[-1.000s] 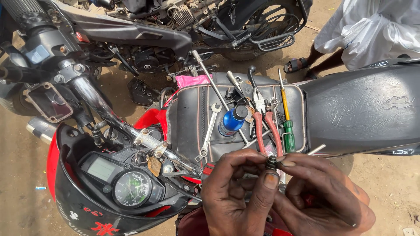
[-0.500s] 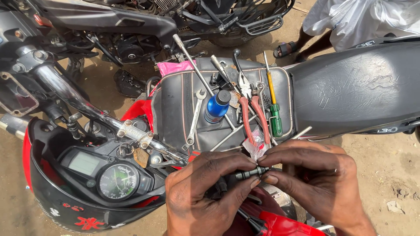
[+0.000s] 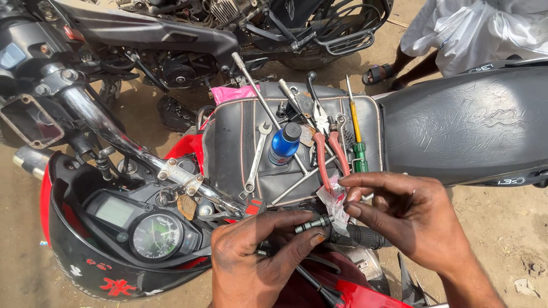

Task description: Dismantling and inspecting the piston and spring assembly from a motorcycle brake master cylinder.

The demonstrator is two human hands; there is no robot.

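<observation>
Head view: left hand now pinches the small grey metal cylinder sideways above the handlebar grip, tilted from end-on; right hand pinches crumpled clear plastic beside it.

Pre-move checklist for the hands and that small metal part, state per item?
1. Left hand pinches the small metal part: ok.
2. Right hand fingertips on the crumpled white wrapper beside the part: ok.
3. Part fully seated on the black handlebar grip: cannot tell.
4. Blue bottle lying steady on the tank cover: ok.
5. Red-handled pliers and green screwdriver lying loose on the cover, unsecured: not ok.
</observation>
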